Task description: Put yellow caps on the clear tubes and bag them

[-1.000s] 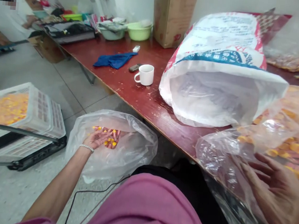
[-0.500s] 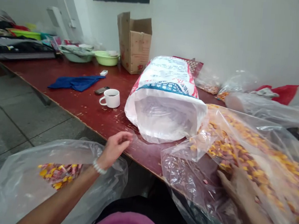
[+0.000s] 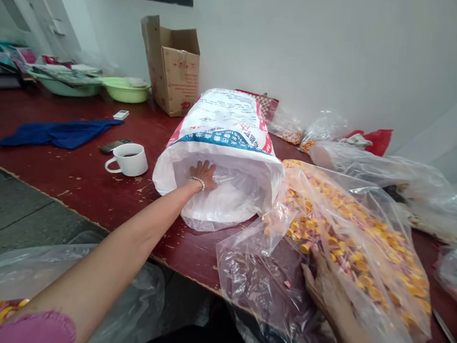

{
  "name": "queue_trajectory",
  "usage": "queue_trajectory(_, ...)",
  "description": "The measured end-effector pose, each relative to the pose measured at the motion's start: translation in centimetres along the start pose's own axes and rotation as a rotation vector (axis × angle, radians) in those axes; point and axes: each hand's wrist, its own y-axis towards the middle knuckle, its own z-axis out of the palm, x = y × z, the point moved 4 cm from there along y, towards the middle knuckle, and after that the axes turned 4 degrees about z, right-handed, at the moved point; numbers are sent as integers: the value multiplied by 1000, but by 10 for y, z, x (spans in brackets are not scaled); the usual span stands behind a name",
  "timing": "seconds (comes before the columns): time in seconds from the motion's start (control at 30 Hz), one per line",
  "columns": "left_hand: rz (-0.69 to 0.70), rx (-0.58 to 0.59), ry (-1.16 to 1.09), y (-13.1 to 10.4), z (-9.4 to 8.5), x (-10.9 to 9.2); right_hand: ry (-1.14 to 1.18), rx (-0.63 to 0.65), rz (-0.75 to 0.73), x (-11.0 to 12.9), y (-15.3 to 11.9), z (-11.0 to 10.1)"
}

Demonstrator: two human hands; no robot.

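My left hand (image 3: 204, 174), with a beaded bracelet at the wrist, reaches into the mouth of a white printed sack (image 3: 229, 118) lying on the dark red table. Its fingers are spread over the clear plastic lining inside, holding nothing. At the right, a large clear plastic bag (image 3: 369, 205) holds many small yellow and pink pieces (image 3: 338, 245). My right hand (image 3: 325, 281) is inside this bag's opening, fingertips at the edge of the pieces; its thumb stands apart from the fingers, and nothing shows in its grip.
A white mug (image 3: 131, 160) of dark liquid, a phone, a blue cloth (image 3: 59, 132) and a cardboard box (image 3: 176, 76) are left of the sack. Basins (image 3: 125, 90) stand farther back. Another plastic bag (image 3: 130, 291) with similar pieces hangs below the table's front edge (image 3: 61, 205).
My left hand has moved from the table's edge forward into the sack, its fingers now spread. My right hand remains at the pieces in the bag. The view has shifted to the right.
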Motion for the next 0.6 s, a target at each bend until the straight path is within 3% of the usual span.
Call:
queue_trajectory(0.13, 86, 7, 90, -8, 7, -6, 1, 24, 46, 3, 0, 3)
queue_trajectory(0.27, 146, -16, 142, -25, 1, -12, 1, 45, 80, 7, -1, 3)
queue_trajectory(0.43, 272, -73, 150, -69, -6, -36, 25, 84, 63, 7, 1, -1)
queue_trajectory(0.6, 418, -82, 111, -121, 5, -70, 25, 112, 40, 7, -2, -6)
